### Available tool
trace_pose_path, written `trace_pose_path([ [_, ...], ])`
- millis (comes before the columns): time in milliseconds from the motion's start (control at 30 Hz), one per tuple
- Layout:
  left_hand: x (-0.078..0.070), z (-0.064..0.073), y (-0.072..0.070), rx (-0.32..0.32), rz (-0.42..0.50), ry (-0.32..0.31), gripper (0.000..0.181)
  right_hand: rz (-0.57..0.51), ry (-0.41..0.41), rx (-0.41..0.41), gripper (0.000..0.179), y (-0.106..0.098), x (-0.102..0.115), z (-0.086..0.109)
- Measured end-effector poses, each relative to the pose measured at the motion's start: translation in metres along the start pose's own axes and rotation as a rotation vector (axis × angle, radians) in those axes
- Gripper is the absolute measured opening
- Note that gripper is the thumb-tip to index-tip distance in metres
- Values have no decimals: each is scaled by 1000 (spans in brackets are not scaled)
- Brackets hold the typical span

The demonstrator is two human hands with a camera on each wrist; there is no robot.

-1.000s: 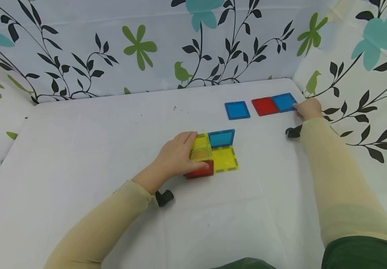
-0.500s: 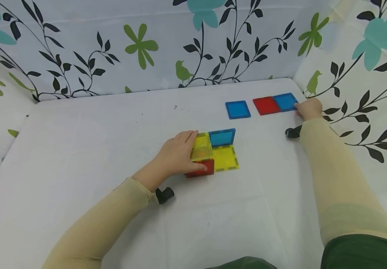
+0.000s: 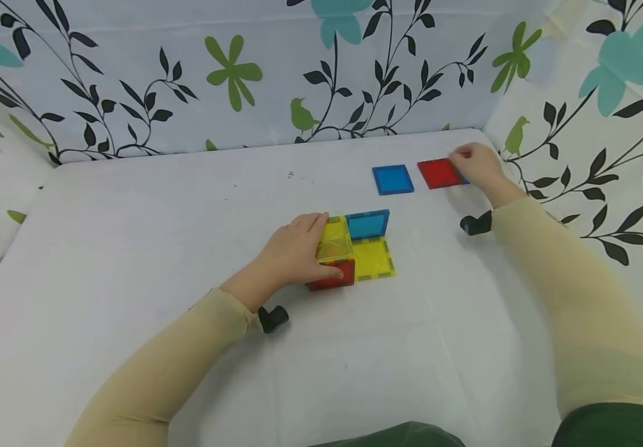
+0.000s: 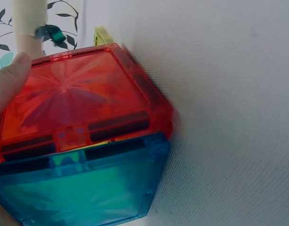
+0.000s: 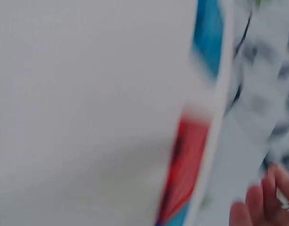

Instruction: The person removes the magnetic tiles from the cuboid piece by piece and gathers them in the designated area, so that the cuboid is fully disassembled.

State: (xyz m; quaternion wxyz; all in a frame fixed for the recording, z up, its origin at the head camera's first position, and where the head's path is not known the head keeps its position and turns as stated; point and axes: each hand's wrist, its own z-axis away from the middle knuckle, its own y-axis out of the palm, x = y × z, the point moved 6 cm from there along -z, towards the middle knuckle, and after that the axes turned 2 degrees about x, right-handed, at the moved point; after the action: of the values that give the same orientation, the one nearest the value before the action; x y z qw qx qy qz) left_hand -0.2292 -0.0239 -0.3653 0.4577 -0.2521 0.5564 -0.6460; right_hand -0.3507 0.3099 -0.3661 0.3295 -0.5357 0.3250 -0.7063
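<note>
My left hand (image 3: 290,248) grips a small box of see-through magnetic tiles, its thumb on the red front tile (image 3: 335,276) and its fingers at the far side of the yellow top tile (image 3: 334,239). In the left wrist view a blue side tile (image 4: 83,183) meets the red one. A flat yellow tile (image 3: 373,259) joins the box on the right, with a blue tile (image 3: 368,225) standing along its back edge. My right hand (image 3: 478,164), fingers loosely bent and holding nothing, hovers over a flat red tile (image 3: 436,173) and the mostly hidden blue tile (image 3: 465,182) beside it.
Another flat blue tile (image 3: 393,180) lies left of the red one. The white tabletop (image 3: 159,248) ends at a wall of leaf-patterned cloth (image 3: 265,118) behind and at the right. Dark wrist cameras (image 3: 273,319) stick out below both hands.
My right hand has left the outer edge of the far right blue tile and moved left, now over the red and blue tiles. The left hand keeps its grip on the box.
</note>
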Motion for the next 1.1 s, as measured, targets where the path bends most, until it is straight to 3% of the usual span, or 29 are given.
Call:
trace_pose_path([
  [167, 0, 0, -1, -13, -2, 9, 104, 117, -403, 300, 49, 47, 89, 54],
  [233, 0, 0, -3, -25, -1, 12, 104, 196, -480, 326, 44, 61, 110, 73],
  [300, 1, -1, -3, -32, -3, 14, 103, 262, -497, 309, 38, 70, 122, 85],
  [433, 1, -1, -2, -31, -2, 14, 103, 320, -465, 247, 25, 78, 126, 93],
  [667, 0, 0, 0, -23, -6, 16, 104, 330, -461, 147, 22, 82, 119, 95],
  [900, -2, 0, -1, -22, -11, 13, 103, 224, -394, 76, 25, 75, 93, 79],
  [1100, -2, 0, -1, -11, -18, 4, 102, 79, -228, 74, 30, 67, 55, 69],
])
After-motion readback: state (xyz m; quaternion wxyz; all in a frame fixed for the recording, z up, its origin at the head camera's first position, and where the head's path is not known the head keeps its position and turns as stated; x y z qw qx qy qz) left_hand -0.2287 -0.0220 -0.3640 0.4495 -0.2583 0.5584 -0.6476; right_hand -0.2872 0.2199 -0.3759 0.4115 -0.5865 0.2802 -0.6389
